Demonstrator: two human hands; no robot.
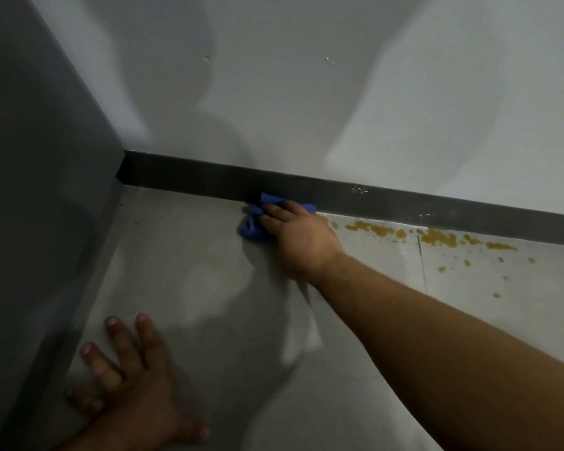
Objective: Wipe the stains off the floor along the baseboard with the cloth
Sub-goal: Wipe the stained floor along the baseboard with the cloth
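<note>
My right hand [298,237] presses a crumpled blue cloth [253,222] onto the grey floor, right against the dark baseboard [404,200]. The hand covers most of the cloth; only its left part and a strip by the baseboard show. To the right of the hand, yellow-brown stains [433,236] run along the foot of the baseboard, with smaller drops scattered further out on the floor. My left hand [127,375] lies flat on the floor at the lower left, fingers spread, holding nothing.
A grey panel or wall [36,206] rises at the left and meets the baseboard in a corner. A white wall [306,92] stands above the baseboard. A thin tile joint [422,265] crosses the grey floor [192,271] near the stains.
</note>
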